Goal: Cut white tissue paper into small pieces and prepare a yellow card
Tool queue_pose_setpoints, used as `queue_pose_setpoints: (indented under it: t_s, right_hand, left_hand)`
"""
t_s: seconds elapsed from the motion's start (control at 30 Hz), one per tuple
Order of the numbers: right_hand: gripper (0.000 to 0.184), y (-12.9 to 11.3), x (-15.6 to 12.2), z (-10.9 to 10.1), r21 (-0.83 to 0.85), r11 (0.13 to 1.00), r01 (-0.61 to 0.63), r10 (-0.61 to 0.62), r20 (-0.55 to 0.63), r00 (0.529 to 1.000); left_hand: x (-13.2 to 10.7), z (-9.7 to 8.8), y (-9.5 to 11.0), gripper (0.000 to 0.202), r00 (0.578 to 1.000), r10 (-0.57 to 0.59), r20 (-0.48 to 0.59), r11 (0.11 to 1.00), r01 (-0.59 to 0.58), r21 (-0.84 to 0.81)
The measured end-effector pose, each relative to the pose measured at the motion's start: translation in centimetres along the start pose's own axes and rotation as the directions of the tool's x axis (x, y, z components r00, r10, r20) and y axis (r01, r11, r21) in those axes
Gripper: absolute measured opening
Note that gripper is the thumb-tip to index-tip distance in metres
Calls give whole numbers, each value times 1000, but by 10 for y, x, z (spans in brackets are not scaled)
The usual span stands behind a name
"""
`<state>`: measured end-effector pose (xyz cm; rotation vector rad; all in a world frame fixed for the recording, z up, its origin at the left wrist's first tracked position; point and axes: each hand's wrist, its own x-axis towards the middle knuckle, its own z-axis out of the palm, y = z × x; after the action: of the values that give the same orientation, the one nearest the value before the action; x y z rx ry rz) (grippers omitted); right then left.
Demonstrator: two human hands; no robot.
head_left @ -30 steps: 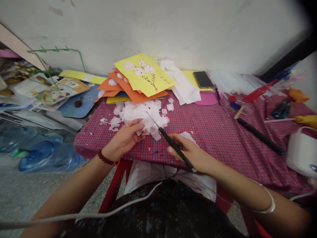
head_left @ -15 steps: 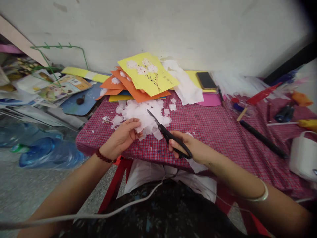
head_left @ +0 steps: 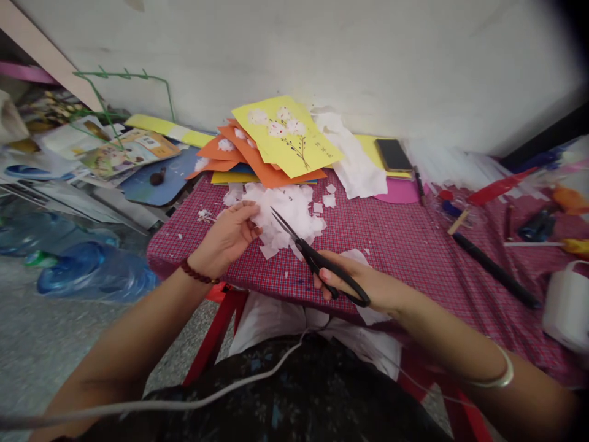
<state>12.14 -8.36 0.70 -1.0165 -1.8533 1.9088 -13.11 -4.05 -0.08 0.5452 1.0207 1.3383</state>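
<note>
My right hand (head_left: 368,285) grips black-handled scissors (head_left: 317,258), whose blades are slightly apart and point up-left toward a heap of small white tissue-paper pieces (head_left: 289,212). My left hand (head_left: 227,236) rests at the heap's left edge, its fingers curled and pinching white pieces. A larger white paper piece (head_left: 356,255) lies partly under my right hand. Everything sits on a table covered with a red checked cloth (head_left: 396,233).
Behind the heap lie orange and yellow card sheets, the top yellow card (head_left: 288,135) with white paper flowers. A phone (head_left: 393,155), a white tissue sheet (head_left: 356,162), a long black stick (head_left: 494,270), pens and a white device (head_left: 568,304) lie to the right. Blue water bottles (head_left: 92,276) lie on the floor at left.
The scissors have turned from edge-on to flat, with handles showing and blades parted. My left hand has shifted up-left along the heap. The camera has moved slightly left.
</note>
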Motion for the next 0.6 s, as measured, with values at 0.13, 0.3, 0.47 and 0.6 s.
queue_pose_setpoints:
  t_s: [0.13,0.3,0.47,0.6]
  right_hand:
    - [52,-1,5,2,11,1000,-2,2,-50,999]
    - [55,4,9,3,96,995,-29,41,-121,992]
    - [52,3,6,0,112,993,-28,39,-97,995]
    - [54,4,2,-2,98,995,26,-26,-1,1000]
  left_hand:
    - [-2,4,-9,15,997,-57,54,996,52,78]
    - [-1,9,-15,18,994,-74,76,993,67,93]
    - [1,9,-16,16,995,-83,62,993,77,88]
    - [3,7,-11,15,997,-50,60,996,45,75]
